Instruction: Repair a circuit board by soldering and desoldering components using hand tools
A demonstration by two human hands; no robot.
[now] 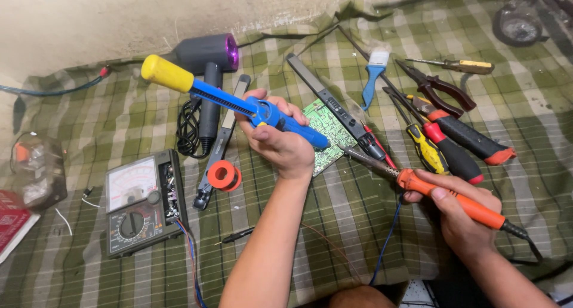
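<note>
Head-camera view onto a green checked cloth (pixel 358 236) spread on the floor. Nearest the viewer, the right hand (pixel 456 215) has its fingers curled together around the orange handle of a soldering iron (pixel 441 191), thumb pressed on top; the metal tip runs up and left to meet the lower corner of a green circuit board (pixel 325 135), and the cord trails off to the right. The iron looks light and stiff, its bare metal shaft probably hot, so the insulated orange grip is the sound place to hold it. The left hand (pixel 277 144) has its fingers wrapped shut around the blue barrel of a desoldering pump (pixel 233 102) with a yellow plunger knob, held above the cloth with its nozzle down and right at the board's edge; the pump appears to be light, rigid plastic, best gripped mid-barrel with the plunger left free. The board lies flat on the cloth, partly hidden behind the left hand; it seems thin and fragile, better steadied by its edges. Just left of that hand lies an orange spool (pixel 225 175), touching a flat hair straightener (pixel 222 142). Further left sits an analogue multimeter (pixel 140 203) with its leads. To the right lie screwdrivers (pixel 444 141) and pliers (pixel 439 87), close together. Beyond them are a small blue-handled brush (pixel 373 75) and, at the far left, a grey hair dryer (pixel 206 63) near the wall.
</note>
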